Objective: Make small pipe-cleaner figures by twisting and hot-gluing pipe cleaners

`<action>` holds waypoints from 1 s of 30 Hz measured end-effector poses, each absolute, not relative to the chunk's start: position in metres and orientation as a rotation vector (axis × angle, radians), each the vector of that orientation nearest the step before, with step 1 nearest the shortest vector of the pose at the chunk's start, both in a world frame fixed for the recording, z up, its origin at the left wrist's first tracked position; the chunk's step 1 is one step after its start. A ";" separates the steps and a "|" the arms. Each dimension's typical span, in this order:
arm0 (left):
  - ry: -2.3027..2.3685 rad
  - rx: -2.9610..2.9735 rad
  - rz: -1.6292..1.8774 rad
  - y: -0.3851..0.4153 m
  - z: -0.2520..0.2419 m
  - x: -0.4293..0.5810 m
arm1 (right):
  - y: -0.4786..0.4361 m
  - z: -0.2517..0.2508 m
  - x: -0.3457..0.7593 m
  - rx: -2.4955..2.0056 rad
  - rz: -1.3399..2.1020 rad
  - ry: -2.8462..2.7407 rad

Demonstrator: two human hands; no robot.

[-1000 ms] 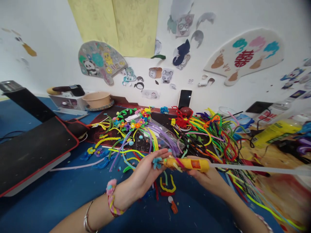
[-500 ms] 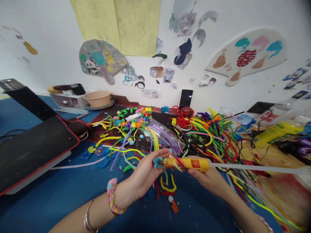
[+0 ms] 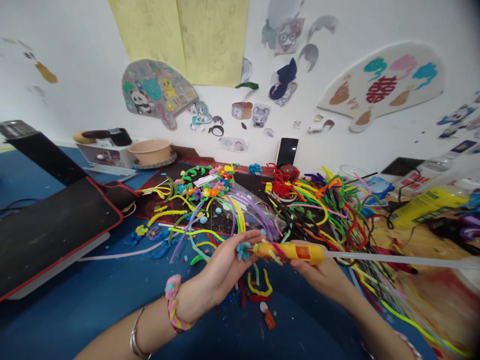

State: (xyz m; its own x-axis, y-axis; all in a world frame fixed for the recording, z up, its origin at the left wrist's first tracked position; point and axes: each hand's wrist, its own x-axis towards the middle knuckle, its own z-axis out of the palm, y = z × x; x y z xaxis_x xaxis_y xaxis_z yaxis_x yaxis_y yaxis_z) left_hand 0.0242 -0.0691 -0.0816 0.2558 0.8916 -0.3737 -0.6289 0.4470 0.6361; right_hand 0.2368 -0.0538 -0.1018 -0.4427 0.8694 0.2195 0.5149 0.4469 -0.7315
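My right hand (image 3: 318,275) is wrapped round a yellow glue gun (image 3: 309,254), its nozzle end pointing left. A long translucent glue stick (image 3: 390,259) runs out of the gun's back end to the right. A small blue fuzzy flower (image 3: 243,251) sits at the tip of the gun, by the palm of my left hand (image 3: 221,270). The fingers of my left hand stretch behind the gun's front part; whether they grip the flower is hard to make out. A pink strip and pale bits cling to the gun.
Behind the hands lie a wreath of fuzzy flowers (image 3: 213,191), purple stems (image 3: 258,210) and a heap of coloured pipe cleaners (image 3: 330,200). A black stand (image 3: 56,230) is at left. A phone (image 3: 287,151) leans on the wall. A yellow bottle (image 3: 431,204) lies right.
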 end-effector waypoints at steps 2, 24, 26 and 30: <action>0.778 0.399 1.064 -0.069 -0.081 0.024 | -0.053 -0.102 0.237 -1.149 0.794 -2.121; 0.796 0.372 1.055 -0.067 -0.082 0.024 | -0.051 -0.097 0.235 -1.041 0.946 -2.123; 0.798 0.382 1.053 -0.068 -0.082 0.024 | -0.051 -0.097 0.235 -1.048 0.953 -2.113; 0.799 0.386 1.049 -0.068 -0.083 0.023 | -0.051 -0.097 0.235 -1.066 0.958 -2.104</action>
